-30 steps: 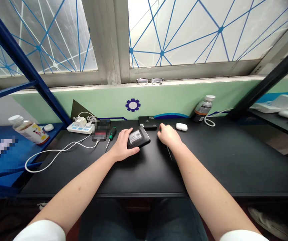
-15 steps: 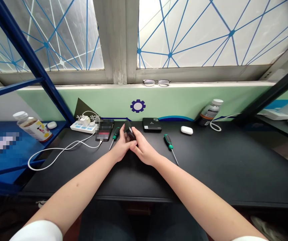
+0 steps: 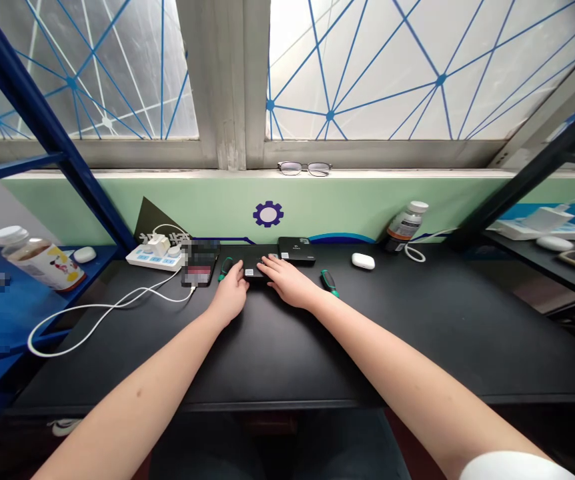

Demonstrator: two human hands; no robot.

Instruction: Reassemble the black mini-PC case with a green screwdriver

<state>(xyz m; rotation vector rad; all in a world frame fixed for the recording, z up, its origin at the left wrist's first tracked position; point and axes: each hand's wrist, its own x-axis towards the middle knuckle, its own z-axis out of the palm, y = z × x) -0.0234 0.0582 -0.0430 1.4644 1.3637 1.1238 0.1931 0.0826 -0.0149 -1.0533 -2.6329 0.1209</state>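
Left hand (image 3: 232, 292) half-curled at edge of black box (image 3: 253, 273), can't tell grip; right hand (image 3: 290, 281) loosely flat over it, second box (image 3: 297, 251) just behind-right, green screwdriver handles (image 3: 328, 283) either side.

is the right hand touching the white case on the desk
No, the right hand is at the nearer black box, while the white case lies apart, to the hand's right.
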